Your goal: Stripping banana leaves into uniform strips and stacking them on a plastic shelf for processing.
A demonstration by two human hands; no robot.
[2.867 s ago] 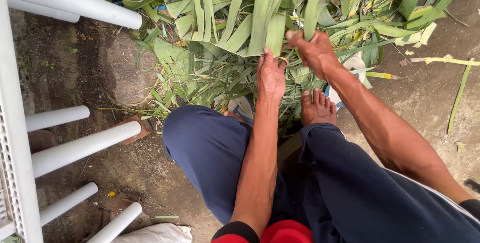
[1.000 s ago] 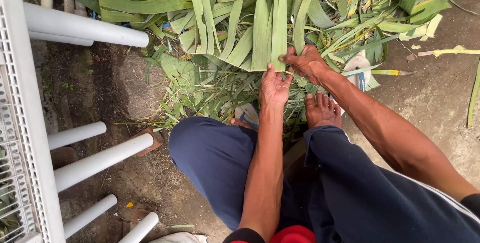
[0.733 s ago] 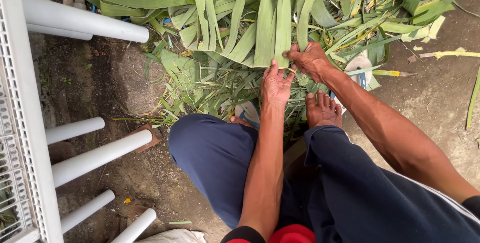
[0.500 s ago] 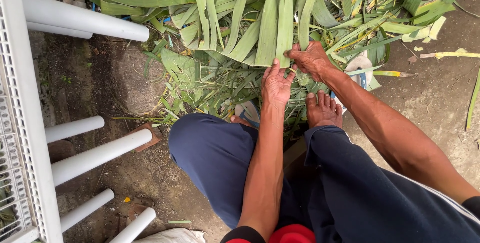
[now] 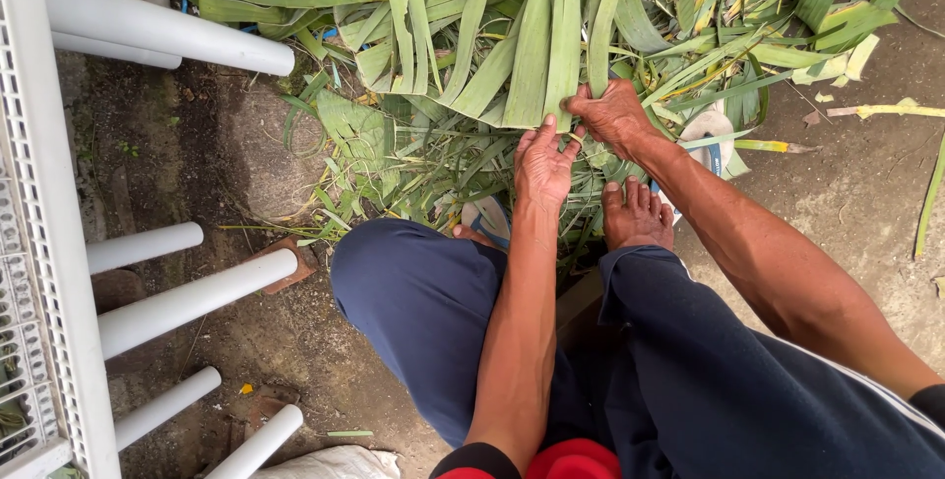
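Observation:
I sit low on the ground over a heap of long green leaves point(image 5: 512, 56). My left hand point(image 5: 543, 166) lies flat with spread fingers on the cut ends of two broad leaf strips point(image 5: 546, 46). My right hand point(image 5: 610, 113) pinches the base of a narrower strip point(image 5: 605, 16) just right of them. Both hands almost touch at the fingertips. My bare right foot point(image 5: 635, 215) rests on the leaf litter below the hands, and my knees in dark blue trousers point(image 5: 423, 302) frame the spot.
White plastic pipes point(image 5: 167, 31) and a white grid frame point(image 5: 49, 243) stand along the left. A light sandal point(image 5: 711, 129) lies under the leaves at right. Bare dirt point(image 5: 866, 193) spreads to the right, and a white sack point(image 5: 325, 464) lies at the bottom.
Both hands have stayed at the leaf ends, shifting only slightly. The left fingers have crept up onto the broad strips beside the right hand.

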